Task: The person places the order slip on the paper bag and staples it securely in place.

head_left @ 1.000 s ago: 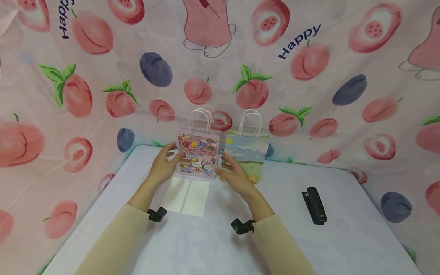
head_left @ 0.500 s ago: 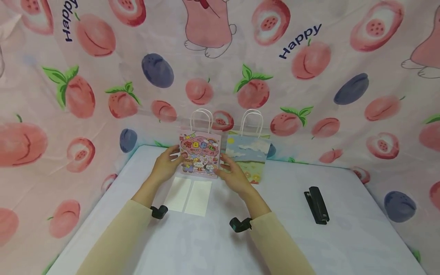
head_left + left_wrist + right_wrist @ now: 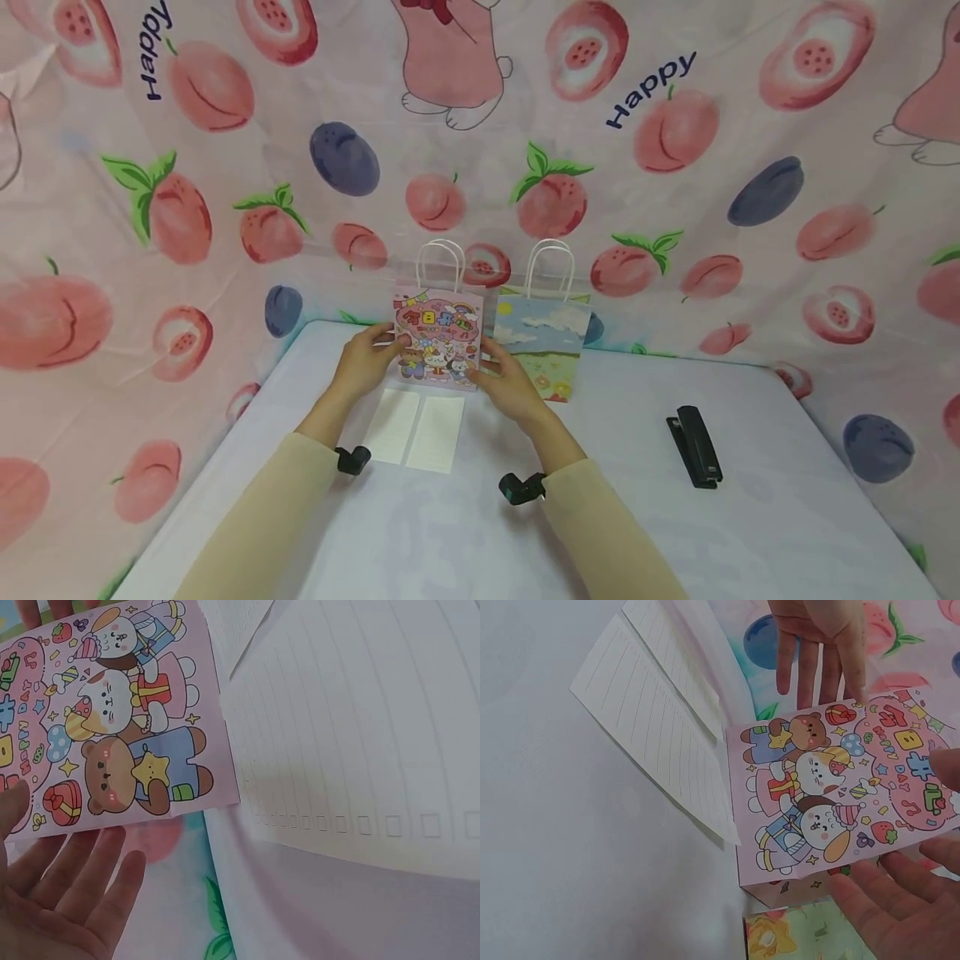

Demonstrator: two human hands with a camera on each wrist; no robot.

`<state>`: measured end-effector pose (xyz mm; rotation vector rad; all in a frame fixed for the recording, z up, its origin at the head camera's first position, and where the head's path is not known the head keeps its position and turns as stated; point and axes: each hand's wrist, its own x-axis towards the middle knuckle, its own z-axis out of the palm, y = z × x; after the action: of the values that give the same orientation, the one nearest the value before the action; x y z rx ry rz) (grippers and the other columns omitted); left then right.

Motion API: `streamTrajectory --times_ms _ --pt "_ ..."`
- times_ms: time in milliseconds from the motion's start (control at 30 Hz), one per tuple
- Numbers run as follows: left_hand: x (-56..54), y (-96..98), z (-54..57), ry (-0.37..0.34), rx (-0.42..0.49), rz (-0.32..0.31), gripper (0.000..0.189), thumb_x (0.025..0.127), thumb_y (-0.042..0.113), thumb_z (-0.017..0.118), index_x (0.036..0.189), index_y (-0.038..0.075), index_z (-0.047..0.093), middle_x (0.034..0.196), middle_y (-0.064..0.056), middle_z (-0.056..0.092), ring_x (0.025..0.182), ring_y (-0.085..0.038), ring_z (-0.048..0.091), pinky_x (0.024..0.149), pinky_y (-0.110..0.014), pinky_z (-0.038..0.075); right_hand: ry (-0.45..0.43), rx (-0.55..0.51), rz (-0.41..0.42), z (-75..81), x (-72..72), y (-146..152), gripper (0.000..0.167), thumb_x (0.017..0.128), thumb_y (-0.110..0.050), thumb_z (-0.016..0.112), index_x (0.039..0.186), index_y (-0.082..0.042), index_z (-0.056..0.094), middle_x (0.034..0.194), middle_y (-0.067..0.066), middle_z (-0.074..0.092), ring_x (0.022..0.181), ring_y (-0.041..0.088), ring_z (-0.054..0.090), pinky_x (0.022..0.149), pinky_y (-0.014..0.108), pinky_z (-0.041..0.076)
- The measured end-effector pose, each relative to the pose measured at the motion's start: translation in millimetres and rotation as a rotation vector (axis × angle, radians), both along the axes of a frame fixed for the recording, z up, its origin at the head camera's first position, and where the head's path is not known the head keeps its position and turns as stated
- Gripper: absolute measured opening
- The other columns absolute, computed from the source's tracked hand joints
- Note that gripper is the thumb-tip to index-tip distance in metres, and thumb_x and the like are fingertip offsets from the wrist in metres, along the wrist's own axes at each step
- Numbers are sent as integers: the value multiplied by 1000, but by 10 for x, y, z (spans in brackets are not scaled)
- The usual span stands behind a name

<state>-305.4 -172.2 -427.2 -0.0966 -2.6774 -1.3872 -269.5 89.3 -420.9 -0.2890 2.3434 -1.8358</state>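
Our left hand [image 3: 363, 364] and right hand [image 3: 515, 389], fingers loosely extended, touched opposite sides of the upright pink bag [image 3: 438, 337]. On the near side, between our wrists, lay two lined sheets [image 3: 437, 435]. Beside the right hand stood the landscape bag [image 3: 551, 354]; well right, the black stapler [image 3: 697, 446]. Both bags' interiors were hidden.

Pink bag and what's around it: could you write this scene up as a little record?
pink bag: upright, cartoon animals on its front
left grip: bare hand at the bag's left edge
right grip: bare hand at the bag's right edge
second bag: upright, right of the pink one
lined sheets: two, in front of the pink bag
stapler: black, right part of the table
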Motion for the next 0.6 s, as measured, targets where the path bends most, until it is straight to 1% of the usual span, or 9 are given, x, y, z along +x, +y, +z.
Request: streamTrajectory --times_ms 67,200,300,433,600 --pt "-21 4 8 11 -12 13 59 104 38 64 147 0 53 137 -24 65 127 -41 65 106 -54 53 0 2 -9 -3 -7 -2 67 101 -16 65 161 -20 36 165 11 38 149 39 42 116 58 43" --pt "-53 6 23 63 -61 36 50 103 36 65 138 0 62 126 -22 72 119 -39 69 101 -53 54 10 10 -34 -11 -24 -8 66 101 -18 65 161 -19 37 162 12 40 148 38 44 115 56 45" --pt "-59 -1 25 86 -74 50 43 104 33 64 132 1 66 118 -20 75 110 -37 73 94 -51 57 47 19 -68 -36 -48 -19 61 103 -17 63 159 -15 39 157 15 46 143 38 50 111 53 49" --pt "-72 -19 11 83 -51 55 39 106 30 61 130 1 68 113 -19 77 101 -38 75 85 -46 62 133 86 -162 -72 -92 -51 49 105 -19 61 152 -9 50 146 16 60 130 35 63 105 48 55" --pt "-102 -29 -14 87 -15 43 37 106 28 61 129 0 69 113 -20 77 101 -40 75 83 -42 64 222 194 -295 -82 -127 -86 36 104 -25 64 138 -12 66 129 11 73 114 31 73 99 46 58"
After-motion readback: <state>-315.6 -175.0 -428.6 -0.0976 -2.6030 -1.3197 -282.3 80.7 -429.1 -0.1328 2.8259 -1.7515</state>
